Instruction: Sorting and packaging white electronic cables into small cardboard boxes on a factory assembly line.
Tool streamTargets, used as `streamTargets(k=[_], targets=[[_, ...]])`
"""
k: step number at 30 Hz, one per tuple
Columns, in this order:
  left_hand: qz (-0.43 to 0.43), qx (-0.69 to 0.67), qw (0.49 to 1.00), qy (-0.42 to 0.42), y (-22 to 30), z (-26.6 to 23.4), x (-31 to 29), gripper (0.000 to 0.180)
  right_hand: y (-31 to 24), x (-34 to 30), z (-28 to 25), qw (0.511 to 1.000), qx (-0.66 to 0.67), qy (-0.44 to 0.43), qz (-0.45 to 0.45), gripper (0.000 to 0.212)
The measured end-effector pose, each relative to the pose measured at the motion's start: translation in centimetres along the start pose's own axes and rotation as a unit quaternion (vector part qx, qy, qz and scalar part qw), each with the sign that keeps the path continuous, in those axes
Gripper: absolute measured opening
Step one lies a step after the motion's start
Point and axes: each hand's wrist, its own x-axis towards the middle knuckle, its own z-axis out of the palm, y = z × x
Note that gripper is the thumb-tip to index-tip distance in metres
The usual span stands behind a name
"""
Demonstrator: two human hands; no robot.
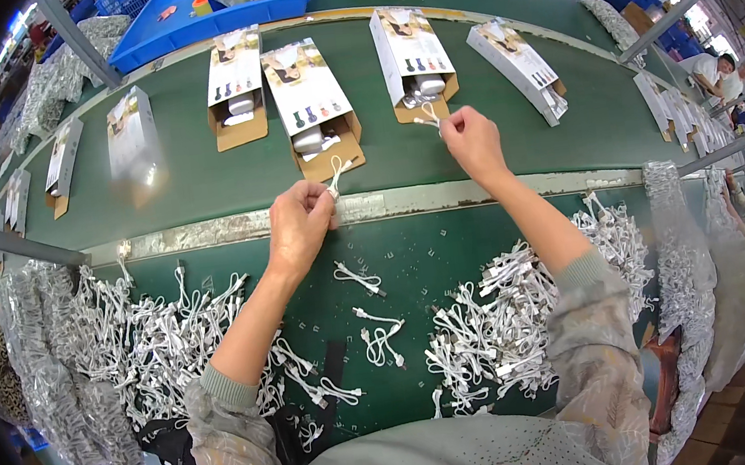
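My left hand [303,224] pinches a short white cable [338,170], whose looped end points at the open end of a white printed box [305,82]. White parts show inside that box, above its brown lower flap. Farther right, my right hand [476,145] is closed on another white cable [429,116], held at the mouth of a second white box [408,40]. That box also lies open toward me with white pieces inside. Two loose cables, an upper cable [357,277] and a lower cable [381,334], lie on the green surface below my hands.
Large heaps of white cables, a left heap [174,342] and a right heap [494,329], flank my arms. More boxes, such as a tilted box [514,60], line the green belt [201,183]. A metal rail [405,199] runs before it. A blue tray [211,23] holds tape rolls.
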Motion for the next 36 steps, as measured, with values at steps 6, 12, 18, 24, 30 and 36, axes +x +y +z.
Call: streamTargets(k=[6, 12, 18, 24, 30, 36], targets=[[-0.069, -0.141, 0.986, 0.055, -0.1, 4.6, 3.4, 0.018, 2.9, 6.2, 3.1, 0.984, -0.130, 0.118, -0.015, 0.019], [-0.148, -0.335, 0.930, 0.044, 1.0, 10.7, 6.8, 0.018, 4.7, 7.3, 3.6, 0.974, -0.208, 0.072, -0.043, 0.021], [-0.044, -0.115, 0.985, -0.123, 3.2, 8.5, 7.0, 0.024, -0.5, -0.2, -2.4, 0.974, -0.129, -0.095, -0.158, 0.011], [0.209, 0.291, 0.913, -0.196, 2.2, 0.4, -2.1, 0.025, -5.2, -11.9, -2.7, 0.910, 0.071, -0.334, -0.236, 0.012], [0.224, 0.341, 0.896, -0.178, -1.3, -2.0, -7.1, 0.017, -6.4, -17.1, -2.9, 0.868, 0.043, -0.445, -0.217, 0.012], [0.132, 0.343, 0.916, -0.157, -1.6, -2.8, -6.9, 0.014, -6.0, -17.2, -2.7, 0.887, 0.006, -0.432, -0.163, 0.011]])
